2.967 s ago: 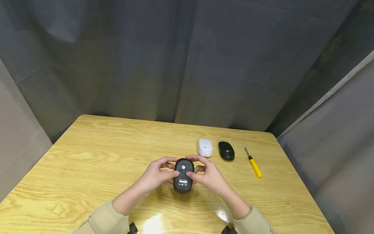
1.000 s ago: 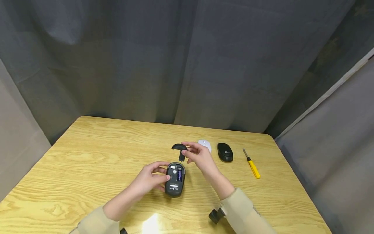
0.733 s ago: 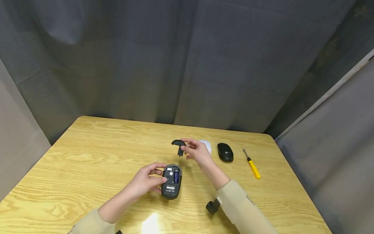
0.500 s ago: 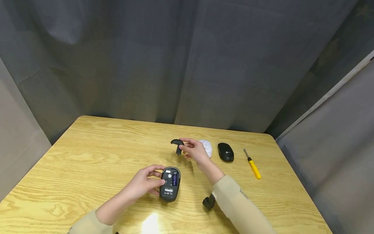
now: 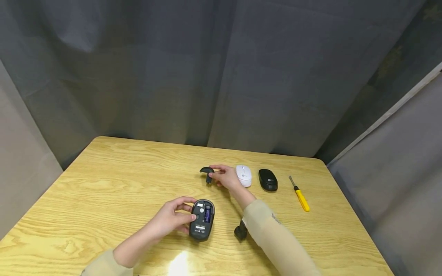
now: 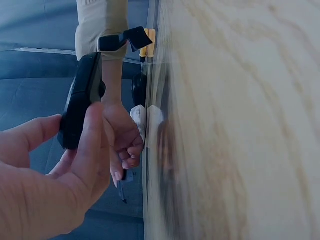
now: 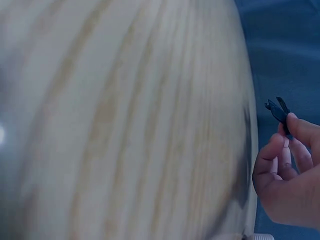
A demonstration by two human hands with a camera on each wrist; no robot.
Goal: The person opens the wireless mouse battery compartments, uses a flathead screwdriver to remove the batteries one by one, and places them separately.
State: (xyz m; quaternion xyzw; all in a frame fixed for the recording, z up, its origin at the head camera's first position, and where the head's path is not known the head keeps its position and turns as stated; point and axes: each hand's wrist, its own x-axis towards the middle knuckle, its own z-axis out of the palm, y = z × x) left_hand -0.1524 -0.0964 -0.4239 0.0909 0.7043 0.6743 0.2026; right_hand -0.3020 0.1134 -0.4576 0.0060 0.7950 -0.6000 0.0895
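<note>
My left hand (image 5: 170, 216) grips a black computer mouse (image 5: 199, 233), its underside facing up, thumb on the near face. In that underside the battery bay lies uncovered, with a blue battery (image 5: 207, 214) inside. The left wrist view shows the mouse (image 6: 80, 102) edge-on, held above the tabletop. Farther back, my right hand (image 5: 228, 178) pinches the T-shaped black battery cover (image 5: 207, 170) between thumb and fingers. That cover (image 7: 278, 113) also shows at the fingertips in the right wrist view, clear of the wood.
A white mouse (image 5: 243, 176) sits just right of my right hand, and a second black mouse (image 5: 268, 180) lies beside it. Farther right is a screwdriver (image 5: 301, 199) with a yellow handle. Grey curtains surround the wooden table (image 5: 103, 184).
Three seconds ago both hands held the mouse with its cover on. The cover came off in my right hand and moved back and left; the mouse shifted slightly left and nearer in my left hand.
</note>
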